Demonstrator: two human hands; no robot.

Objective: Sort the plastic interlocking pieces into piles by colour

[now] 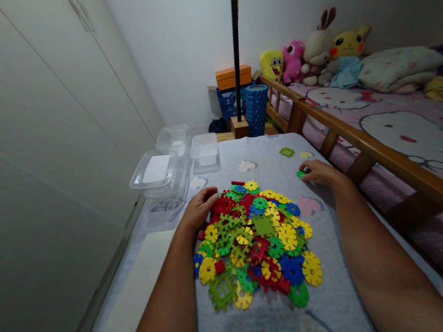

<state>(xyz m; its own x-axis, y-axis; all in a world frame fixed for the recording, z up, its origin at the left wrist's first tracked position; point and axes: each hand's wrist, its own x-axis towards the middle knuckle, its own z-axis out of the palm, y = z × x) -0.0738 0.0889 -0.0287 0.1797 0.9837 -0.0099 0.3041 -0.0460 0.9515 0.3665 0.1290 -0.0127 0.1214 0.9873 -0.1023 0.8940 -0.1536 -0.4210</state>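
A heap of interlocking plastic building pieces [263,226] in red, yellow, green and blue lies on the cloth-covered table [246,331]. Some are notched round discs, others square frames with toothed edges. My left hand [202,209] rests at the heap's far left edge, beside the red pieces, its fingers stretched forward and slightly bent. Right of the heap, my right hand [319,172] pinches a green disc piece [301,174] at the cloth. Beyond it, a lone olive-green toothed square [286,152] lies flat.
Clear plastic containers stand at the table's far left: a lidded box [155,170] with a white sheet, and two open tubs, one the small tub [204,149]. A wooden bed rail [351,141] runs along the right. A black pole [235,42] rises behind the table.
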